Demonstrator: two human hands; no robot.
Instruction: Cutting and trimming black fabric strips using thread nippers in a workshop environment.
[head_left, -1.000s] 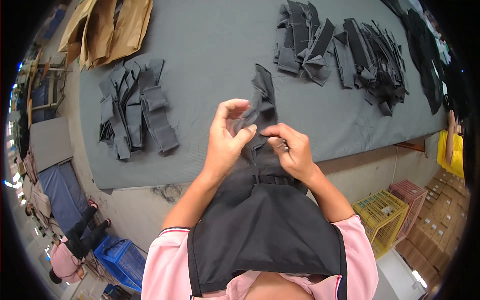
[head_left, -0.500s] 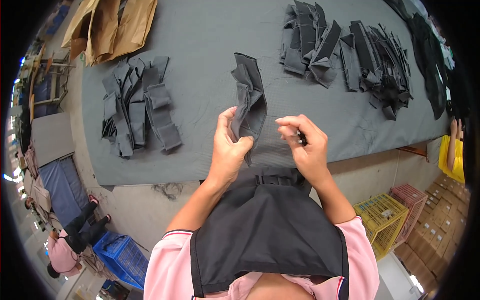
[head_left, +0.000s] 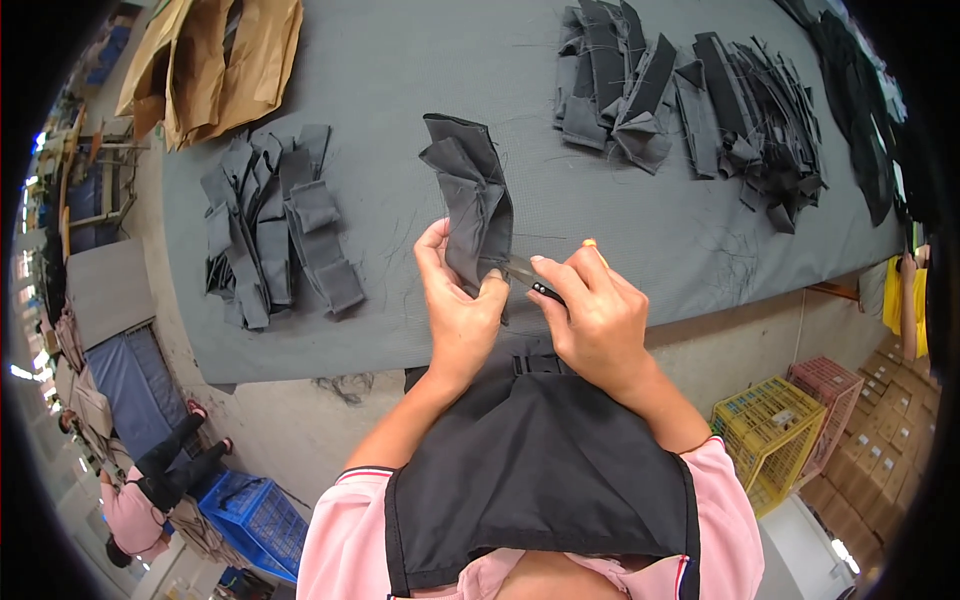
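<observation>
Dark grey fabric piece (head_left: 470, 200): folded, soft woven cloth, raised above the near edge of the worktop (head_left: 420, 100), its lower end pinched in your left hand (head_left: 455, 300). Your right hand (head_left: 595, 310) is closed round small thread snips (head_left: 528, 278), metal blades touching the cloth's lower edge. Risk: the blades sit just beside your left fingertips and could nick them, or cut the weave instead of loose thread. Left side: heap of grey strips (head_left: 275, 230), limp and flat. Far edge: black cut pieces (head_left: 690, 95), frayed; far left corner, tan cloth (head_left: 215, 60).
</observation>
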